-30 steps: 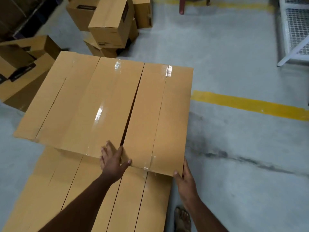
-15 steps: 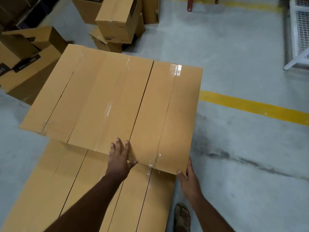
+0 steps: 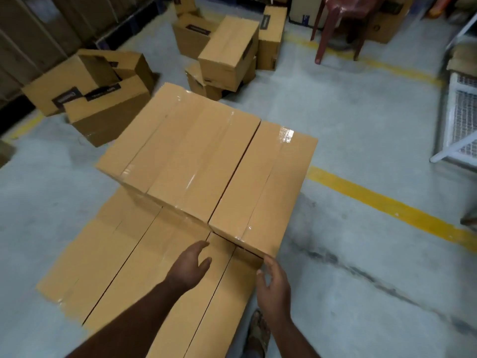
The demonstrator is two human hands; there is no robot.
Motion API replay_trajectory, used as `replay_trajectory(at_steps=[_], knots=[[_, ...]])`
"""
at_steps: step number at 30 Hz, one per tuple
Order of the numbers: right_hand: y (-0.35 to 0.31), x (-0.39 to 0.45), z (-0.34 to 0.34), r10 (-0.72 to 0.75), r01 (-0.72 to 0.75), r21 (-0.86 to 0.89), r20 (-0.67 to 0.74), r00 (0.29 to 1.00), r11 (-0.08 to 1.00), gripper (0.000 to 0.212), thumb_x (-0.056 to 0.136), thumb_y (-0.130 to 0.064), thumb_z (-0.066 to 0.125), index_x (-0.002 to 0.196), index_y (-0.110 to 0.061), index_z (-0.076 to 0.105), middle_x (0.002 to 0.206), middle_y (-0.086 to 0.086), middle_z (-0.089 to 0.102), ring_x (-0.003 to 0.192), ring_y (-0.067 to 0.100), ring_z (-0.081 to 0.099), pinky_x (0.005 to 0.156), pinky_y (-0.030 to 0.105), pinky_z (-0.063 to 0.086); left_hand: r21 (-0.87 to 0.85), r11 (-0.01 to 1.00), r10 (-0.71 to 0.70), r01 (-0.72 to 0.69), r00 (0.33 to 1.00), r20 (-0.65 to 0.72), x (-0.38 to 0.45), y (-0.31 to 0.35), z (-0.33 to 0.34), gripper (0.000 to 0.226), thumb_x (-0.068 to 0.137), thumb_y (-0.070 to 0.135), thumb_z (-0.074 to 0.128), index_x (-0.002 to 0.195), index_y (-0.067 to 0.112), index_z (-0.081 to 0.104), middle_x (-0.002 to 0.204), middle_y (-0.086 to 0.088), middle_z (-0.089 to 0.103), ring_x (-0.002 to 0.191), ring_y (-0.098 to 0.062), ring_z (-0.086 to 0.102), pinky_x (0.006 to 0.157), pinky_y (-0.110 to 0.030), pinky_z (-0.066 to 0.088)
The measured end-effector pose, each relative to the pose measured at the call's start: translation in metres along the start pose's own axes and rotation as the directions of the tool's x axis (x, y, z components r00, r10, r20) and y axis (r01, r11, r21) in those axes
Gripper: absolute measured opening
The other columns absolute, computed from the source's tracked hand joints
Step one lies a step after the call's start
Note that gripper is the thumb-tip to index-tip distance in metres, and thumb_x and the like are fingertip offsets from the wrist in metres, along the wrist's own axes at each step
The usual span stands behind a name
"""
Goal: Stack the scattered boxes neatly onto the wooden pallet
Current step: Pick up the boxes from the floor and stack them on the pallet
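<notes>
We see the stacked boxes (image 3: 206, 164) in front of us, scattered boxes (image 3: 227, 52) beyond on the floor (image 3: 361, 125). Our left hand (image 3: 189, 267) and right hand (image 3: 273, 288) hover loosely spread, gripping nothing, near the upper layer.

Bare grey concrete floor (image 3: 348, 177) is lying open to the right of the right hand's fingers (image 3: 262, 273). Directly ahead of both hands, stacked tan taped cardboard boxes (image 3: 206, 161) are blocking the way; beyond them, scattered brown cartons (image 3: 227, 55) are crowding the floor.
</notes>
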State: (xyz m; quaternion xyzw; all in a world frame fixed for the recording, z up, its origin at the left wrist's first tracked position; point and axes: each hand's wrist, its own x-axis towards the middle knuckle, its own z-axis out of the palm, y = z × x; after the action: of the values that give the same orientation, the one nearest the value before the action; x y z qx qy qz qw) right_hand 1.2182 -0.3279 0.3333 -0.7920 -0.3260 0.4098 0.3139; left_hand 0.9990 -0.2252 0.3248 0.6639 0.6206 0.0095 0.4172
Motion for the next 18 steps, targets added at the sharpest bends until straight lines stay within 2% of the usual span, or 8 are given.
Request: replay_trajectory(at_steps=[4,7,8,9,11,13,15,18], knots=[[-0.028,-0.07,0.016,-0.032,0.029,0.043,0.056,0.998,0.999,0.036,0.1,-0.015,0.067,0.135,-0.023,0.064,0.13,-0.007,0.063,0.123,0.012,0.06,0.104,0.028,0.048,-0.146,0.989,-0.016,-0.005,0.989,-0.144,-0.083,-0.025,-0.023,0.039,0.102,0.024,0.063,0.14,0.019,0.059,0.142,0.002,0.061,0.124,-0.01,0.056,0.104,-0.021,0.04],[-0.047,-0.126,0.049,-0.083,0.075,0.084,0.099,0.992,0.994,0.034,0.097,-0.01,0.068,0.125,-0.029,0.067,0.126,-0.007,0.067,0.117,0.009,0.062,0.098,0.026,0.05,-0.248,0.969,-0.046,-0.017,0.968,-0.246,-0.146,-0.071,-0.036,0.028,0.101,0.022,0.065,0.128,0.028,0.064,0.123,0.003,0.071,0.095,-0.03,0.069,0.091,-0.024,0.05],[-0.052,-0.148,0.064,-0.123,0.113,0.091,0.119,0.985,0.989,0.032,0.098,-0.01,0.068,0.123,-0.029,0.067,0.126,-0.008,0.068,0.116,0.008,0.063,0.095,0.023,0.051,-0.279,0.96,-0.045,-0.031,0.965,-0.26,-0.168,-0.091,-0.039,0.027,0.101,0.021,0.065,0.126,0.029,0.064,0.12,0.001,0.072,0.089,-0.032,0.068,0.091,-0.027,0.053],[-0.057,-0.172,0.079,-0.164,0.152,0.091,0.149,0.975,0.984,0.03,0.099,-0.011,0.068,0.123,-0.029,0.067,0.126,-0.009,0.068,0.117,0.007,0.063,0.092,0.019,0.05,-0.298,0.953,-0.033,-0.05,0.963,-0.269,-0.19,-0.111,-0.044,0.026,0.101,0.019,0.065,0.125,0.029,0.065,0.12,-0.001,0.073,0.085,-0.026,0.064,0.092,-0.028,0.054],[-0.07,-0.227,0.11,-0.207,0.192,0.09,0.225,0.952,0.977,0.027,0.101,-0.016,0.066,0.125,-0.029,0.067,0.127,-0.014,0.067,0.119,0.003,0.061,0.087,0.01,0.047,-0.323,0.942,-0.015,-0.085,0.956,-0.294,-0.237,-0.154,-0.057,0.027,0.1,0.015,0.065,0.127,0.022,0.066,0.124,-0.002,0.071,0.094,-0.015,0.059,0.095,-0.026,0.05],[-0.086,-0.284,0.142,-0.233,0.212,0.106,0.264,0.936,0.972,0.025,0.103,-0.018,0.065,0.125,-0.028,0.068,0.125,-0.016,0.068,0.117,0.001,0.061,0.086,0.008,0.046,-0.396,0.913,-0.04,-0.101,0.942,-0.333,-0.289,-0.197,-0.077,0.028,0.1,0.012,0.065,0.127,0.016,0.067,0.125,0.0,0.069,0.114,-0.014,0.061,0.102,-0.028,0.047],[-0.103,-0.338,0.174,-0.248,0.214,0.15,0.267,0.931,0.965,0.022,0.102,-0.015,0.065,0.12,-0.028,0.069,0.122,-0.013,0.071,0.113,0.002,0.064,0.089,0.013,0.05,-0.466,0.878,-0.082,-0.108,0.926,-0.369,-0.341,-0.236,-0.101,0.026,0.1,0.012,0.065,0.125,0.018,0.068,0.122,0.005,0.069,0.118,-0.01,0.062,0.104,-0.031,0.048],[-0.13,-0.412,0.231,-0.24,0.186,0.179,0.353,0.904,0.966,0.022,0.102,-0.01,0.063,0.121,-0.018,0.071,0.121,-0.006,0.073,0.11,0.006,0.066,0.101,0.033,0.055,-0.54,0.834,-0.171,-0.114,0.877,-0.449,-0.418,-0.3,-0.134,0.022,0.099,0.012,0.066,0.12,0.019,0.071,0.117,0.006,0.073,0.112,-0.006,0.066,0.102,-0.03,0.051]])
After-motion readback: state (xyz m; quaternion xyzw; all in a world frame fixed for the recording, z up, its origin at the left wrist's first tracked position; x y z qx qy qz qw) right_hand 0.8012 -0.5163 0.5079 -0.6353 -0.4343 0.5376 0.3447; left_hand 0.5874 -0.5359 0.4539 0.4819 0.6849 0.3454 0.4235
